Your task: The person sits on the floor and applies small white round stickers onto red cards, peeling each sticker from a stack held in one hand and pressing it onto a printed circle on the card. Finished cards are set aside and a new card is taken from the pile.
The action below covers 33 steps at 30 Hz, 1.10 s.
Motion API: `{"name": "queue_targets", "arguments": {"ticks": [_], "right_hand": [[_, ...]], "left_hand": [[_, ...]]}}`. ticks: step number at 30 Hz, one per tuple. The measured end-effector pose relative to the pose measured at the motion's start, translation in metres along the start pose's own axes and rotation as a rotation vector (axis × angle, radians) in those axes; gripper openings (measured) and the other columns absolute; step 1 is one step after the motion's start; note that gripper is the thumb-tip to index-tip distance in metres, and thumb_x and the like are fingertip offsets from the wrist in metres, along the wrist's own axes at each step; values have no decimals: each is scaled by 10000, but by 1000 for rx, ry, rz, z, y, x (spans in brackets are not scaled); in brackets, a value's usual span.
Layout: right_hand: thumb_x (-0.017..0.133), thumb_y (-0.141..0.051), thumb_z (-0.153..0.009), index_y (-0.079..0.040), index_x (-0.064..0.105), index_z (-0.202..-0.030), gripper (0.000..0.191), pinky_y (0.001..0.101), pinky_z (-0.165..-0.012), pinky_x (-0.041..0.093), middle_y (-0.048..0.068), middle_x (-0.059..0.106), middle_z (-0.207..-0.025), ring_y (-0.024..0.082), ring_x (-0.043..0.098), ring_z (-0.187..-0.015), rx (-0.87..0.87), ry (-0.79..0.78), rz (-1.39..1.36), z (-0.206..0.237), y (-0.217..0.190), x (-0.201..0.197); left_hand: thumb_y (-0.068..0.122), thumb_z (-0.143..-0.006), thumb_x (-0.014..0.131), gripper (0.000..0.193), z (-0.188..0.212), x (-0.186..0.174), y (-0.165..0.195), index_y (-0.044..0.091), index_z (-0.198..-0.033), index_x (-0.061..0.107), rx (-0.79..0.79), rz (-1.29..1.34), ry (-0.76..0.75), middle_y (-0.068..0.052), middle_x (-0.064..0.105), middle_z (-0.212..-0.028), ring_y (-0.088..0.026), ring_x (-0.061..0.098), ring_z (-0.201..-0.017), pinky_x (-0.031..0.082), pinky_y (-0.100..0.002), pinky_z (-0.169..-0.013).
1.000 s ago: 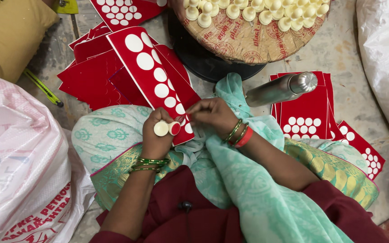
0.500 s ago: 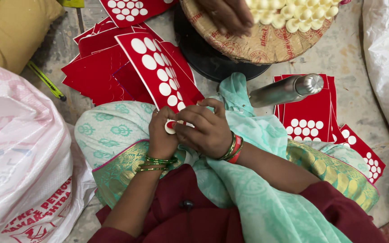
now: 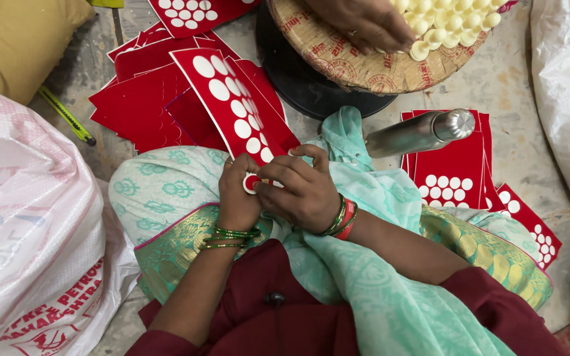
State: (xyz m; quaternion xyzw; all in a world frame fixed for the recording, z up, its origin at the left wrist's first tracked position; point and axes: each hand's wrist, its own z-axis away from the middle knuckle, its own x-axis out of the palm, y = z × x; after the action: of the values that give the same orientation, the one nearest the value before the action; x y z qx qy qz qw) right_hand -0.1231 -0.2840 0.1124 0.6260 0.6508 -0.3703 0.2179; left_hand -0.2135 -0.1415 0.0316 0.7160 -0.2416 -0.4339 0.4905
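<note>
The small white disc (image 3: pixel 251 182) is largely hidden between the fingertips of the two hands, so only a sliver of it with a red edge is seen. It is pinched at the lower end of the long red card (image 3: pixel 232 105), which is taken here as the landmark. The left hand (image 3: pixel 237 198) is curled shut around that end of the card. The right hand (image 3: pixel 301 191) is closed in a pinch on the same spot, thumb and forefinger meeting over the disc. Whether the disc is fixed to the card cannot be told.

Two rows of white circles are shown on the card; about twelve can be counted, the lowest being covered by the fingers. Beneath and left of the card a loose heap of plain red sheets (image 3: pixel 143 109) is spread; its number cannot be made out.

Right of the card one steel flask (image 3: pixel 420 134) is laid on more dotted red cards (image 3: pixel 453 178). Above and right of the card a round woven tray (image 3: pixel 357 59) of cream-coloured cups (image 3: pixel 443 23) is cut off by the top edge, and another person's hand (image 3: pixel 357 23) is rested on it. Far left of the card a white sack (image 3: pixel 28 224) with red printing is partly out of frame.
</note>
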Motion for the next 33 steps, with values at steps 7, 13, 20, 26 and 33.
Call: {"name": "queue_targets", "arguments": {"ticks": [7, 13, 20, 26, 33], "right_hand": [[800, -218, -850, -160, 761, -1072, 233, 505, -1081, 373, -4, 642, -1175, 189, 624, -1111, 33, -116, -34, -1, -1, -2], [808, -203, -793, -189, 756, -1093, 305, 499, -1070, 353, 16, 625, -1256, 210, 595, -1167, 39, -282, -148, 2, 9, -15], [789, -154, -900, -142, 674, -1209, 330, 378, -1093, 483, 63, 619, -1267, 216, 593, -1241, 463, -100, -641, 30, 35, -17], [767, -194, -868, -138, 418, -1432, 666, 354, -1055, 489, 30, 628, -1257, 171, 597, -1201, 1265, 58, -1423, 46, 67, 25], [779, -111, -885, -7, 548, -1379, 555, 354, -986, 576, 118, 701, -1265, 168, 701, -1101, 1234, -95, -1567, 70, 80, 33]], "left_hand": [[24, -722, 752, 268, 0, 2, -9, 61, -854, 523, 28, -24, 4, -84, 590, -813, -287, 570, -837, 480, -405, -738], [19, -714, 745, 247, -3, 1, -10, 53, -852, 543, -29, 1, -10, -87, 604, -817, -260, 585, -835, 488, -378, -742], [49, -827, 795, 239, -2, 1, 0, 61, -808, 556, -18, 99, -13, -65, 595, -797, -193, 585, -769, 493, -332, -708], [77, -879, 795, 293, 4, -26, 6, 92, -796, 515, -320, 375, -118, 21, 539, -735, -127, 505, -679, 459, -305, -628], [145, -960, 563, 154, 19, -115, -6, 138, -1088, 650, -265, -20, 74, 15, 718, -949, -102, 686, -861, 548, -286, -773]]}}
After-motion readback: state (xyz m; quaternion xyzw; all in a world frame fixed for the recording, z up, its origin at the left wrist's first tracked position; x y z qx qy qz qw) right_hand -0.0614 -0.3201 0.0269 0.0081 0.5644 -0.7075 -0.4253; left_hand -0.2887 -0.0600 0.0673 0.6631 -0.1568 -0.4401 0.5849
